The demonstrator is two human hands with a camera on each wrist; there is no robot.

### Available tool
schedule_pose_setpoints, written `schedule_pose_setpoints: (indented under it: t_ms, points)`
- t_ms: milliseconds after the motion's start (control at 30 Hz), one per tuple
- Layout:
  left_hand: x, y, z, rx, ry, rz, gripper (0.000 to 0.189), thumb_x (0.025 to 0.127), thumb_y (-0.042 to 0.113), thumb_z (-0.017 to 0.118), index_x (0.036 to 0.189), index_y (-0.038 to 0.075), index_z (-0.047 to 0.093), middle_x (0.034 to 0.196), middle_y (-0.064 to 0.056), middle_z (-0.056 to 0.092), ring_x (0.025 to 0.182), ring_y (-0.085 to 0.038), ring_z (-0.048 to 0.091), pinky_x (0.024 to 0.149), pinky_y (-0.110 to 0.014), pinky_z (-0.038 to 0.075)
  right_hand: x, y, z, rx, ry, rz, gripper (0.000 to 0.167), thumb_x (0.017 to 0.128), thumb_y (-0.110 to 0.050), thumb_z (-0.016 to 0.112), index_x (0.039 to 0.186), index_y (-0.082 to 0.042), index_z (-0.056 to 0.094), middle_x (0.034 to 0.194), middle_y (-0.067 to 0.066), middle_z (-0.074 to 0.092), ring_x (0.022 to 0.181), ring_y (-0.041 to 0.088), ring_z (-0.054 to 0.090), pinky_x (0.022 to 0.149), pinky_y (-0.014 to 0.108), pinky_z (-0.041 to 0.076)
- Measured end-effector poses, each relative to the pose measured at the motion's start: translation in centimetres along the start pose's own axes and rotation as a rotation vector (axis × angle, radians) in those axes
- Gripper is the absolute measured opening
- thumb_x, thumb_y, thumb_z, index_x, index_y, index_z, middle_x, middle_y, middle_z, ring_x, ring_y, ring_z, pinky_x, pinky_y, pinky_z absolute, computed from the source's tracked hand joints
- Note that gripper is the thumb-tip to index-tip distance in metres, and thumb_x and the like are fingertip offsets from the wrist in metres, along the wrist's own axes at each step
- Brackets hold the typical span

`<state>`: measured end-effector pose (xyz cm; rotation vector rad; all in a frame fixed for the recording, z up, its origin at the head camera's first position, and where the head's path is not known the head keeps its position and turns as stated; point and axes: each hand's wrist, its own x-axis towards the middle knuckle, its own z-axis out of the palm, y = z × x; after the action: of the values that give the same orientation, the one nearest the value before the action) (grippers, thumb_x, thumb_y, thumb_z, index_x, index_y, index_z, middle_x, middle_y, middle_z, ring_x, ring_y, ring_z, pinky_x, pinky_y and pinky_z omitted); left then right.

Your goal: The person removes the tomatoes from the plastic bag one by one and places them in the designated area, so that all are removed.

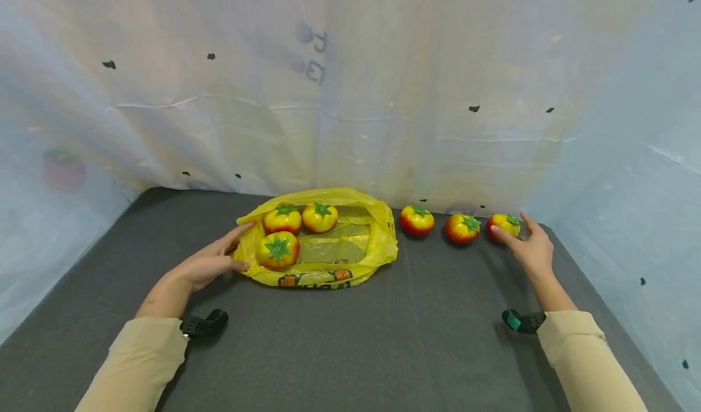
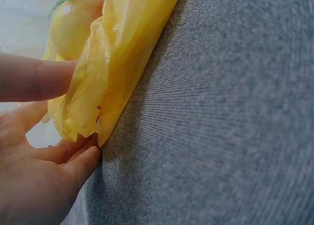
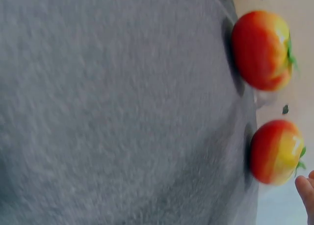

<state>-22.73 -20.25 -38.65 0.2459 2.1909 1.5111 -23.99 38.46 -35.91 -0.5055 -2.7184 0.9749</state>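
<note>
A yellow plastic bag (image 1: pixel 378 251) lies with its mouth spread open on the dark table. Three glossy yellow-red tomatoes (image 1: pixel 278 251) with green leafy tops sit in its left part. My left hand (image 1: pixel 210 263) holds the bag's left end; in the left wrist view the thumb (image 2: pixel 37 79) lies against the yellow film and the other fingers are at its lower edge. At the far right, my right hand (image 1: pixel 532 251) is spread around the near side of a tomato (image 1: pixel 502 224), thumb overlapping it in the head view. The right wrist view shows a fingertip (image 3: pixel 305 188) beside that tomato (image 3: pixel 276 152).
Two more tomatoes, a middle one (image 1: pixel 462 229) and one nearer the bag (image 1: pixel 417 221), stand in a row along the table's back edge. Pale sheeting (image 1: pixel 383 95) rises behind and at both sides. The grey-black tabletop (image 1: pixel 350 345) stretches towards me.
</note>
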Motion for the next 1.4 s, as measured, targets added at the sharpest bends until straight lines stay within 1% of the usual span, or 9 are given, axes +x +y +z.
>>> schedule_pose_setpoints:
  t_ms: [100,233,467,600,767,867,1100,1267,1400]
  points:
    - [-0.1,-0.1,-0.1,0.001,-0.002,0.002,0.096,0.087,0.005,0.061,0.156,0.021,-0.005,0.157,-0.025,-0.015,0.141,-0.051,-0.007,0.105,-0.073,0.007,-0.4,-0.8,0.2,0.017,0.019,-0.031,0.09,0.086,-0.056,0.06,0.155,-0.014,0.019,0.154,0.026,0.025,0.134,0.046,0.036,0.104,0.057,0.036]
    - [-0.1,-0.2,-0.2,-0.004,-0.009,0.006,0.096,0.088,0.004,0.06,0.156,0.021,-0.006,0.157,-0.025,-0.016,0.141,-0.051,-0.009,0.105,-0.073,0.006,-0.9,-1.7,0.5,0.054,0.021,-0.064,0.089,0.086,-0.055,0.061,0.154,-0.015,0.021,0.154,0.024,0.026,0.133,0.047,0.037,0.103,0.058,0.036]
    - [-0.1,-0.2,-0.2,-0.004,-0.009,0.009,0.096,0.088,0.004,0.061,0.155,0.021,-0.006,0.157,-0.025,-0.015,0.141,-0.051,-0.008,0.105,-0.073,0.006,-1.8,-3.0,1.4,0.143,0.003,-0.143,0.084,0.087,-0.049,0.064,0.153,-0.014,0.025,0.154,0.022,0.028,0.135,0.044,0.036,0.102,0.056,0.038]
    - [-0.1,-0.2,-0.2,-0.005,-0.011,0.009,0.096,0.088,0.004,0.06,0.155,0.02,-0.006,0.157,-0.026,-0.016,0.141,-0.051,-0.009,0.105,-0.073,0.005,-2.3,-4.1,2.1,0.181,-0.008,-0.175,0.082,0.087,-0.046,0.065,0.153,-0.014,0.028,0.154,0.02,0.031,0.134,0.043,0.04,0.101,0.054,0.04]
    - [-0.1,-0.2,-0.1,-0.004,-0.007,0.005,0.097,0.087,0.005,0.061,0.155,0.021,-0.006,0.157,-0.025,-0.016,0.141,-0.051,-0.009,0.105,-0.073,0.005,-2.9,-5.3,3.0,0.231,-0.035,-0.208,0.081,0.086,-0.044,0.068,0.152,-0.016,0.031,0.154,0.015,0.033,0.133,0.041,0.042,0.102,0.052,0.041]
    - [-0.1,-0.2,-0.1,-0.003,-0.006,0.003,0.097,0.087,0.005,0.061,0.155,0.021,-0.006,0.157,-0.025,-0.016,0.141,-0.051,-0.009,0.105,-0.074,0.005,-3.2,-6.0,3.6,0.25,-0.052,-0.227,0.08,0.085,-0.043,0.069,0.151,-0.015,0.033,0.153,0.013,0.035,0.132,0.04,0.043,0.102,0.051,0.041]
    - [-0.1,-0.1,-0.1,-0.001,-0.008,0.011,0.096,0.088,0.004,0.061,0.156,0.021,-0.005,0.157,-0.026,-0.015,0.141,-0.051,-0.008,0.104,-0.074,0.006,-3.7,-7.2,5.1,0.271,-0.066,-0.311,0.074,0.086,-0.038,0.07,0.147,-0.009,0.039,0.15,0.014,0.039,0.138,0.031,0.038,0.103,0.046,0.042]
    - [-0.1,0.0,-0.1,0.002,-0.008,0.019,0.095,0.088,0.004,0.06,0.156,0.021,-0.005,0.157,-0.026,-0.014,0.141,-0.051,-0.007,0.105,-0.073,0.007,-4.2,-7.8,6.2,0.269,-0.079,-0.332,0.07,0.086,-0.035,0.07,0.145,-0.01,0.042,0.149,0.013,0.042,0.135,0.032,0.042,0.1,0.045,0.044]
    - [-0.1,0.0,0.0,-0.002,-0.007,0.015,0.096,0.088,0.004,0.061,0.156,0.021,-0.005,0.157,-0.026,-0.015,0.142,-0.051,-0.008,0.105,-0.073,0.006,-4.8,-8.5,7.0,0.299,-0.087,-0.343,0.067,0.086,-0.032,0.071,0.144,-0.013,0.044,0.147,0.013,0.044,0.131,0.033,0.046,0.097,0.045,0.047]
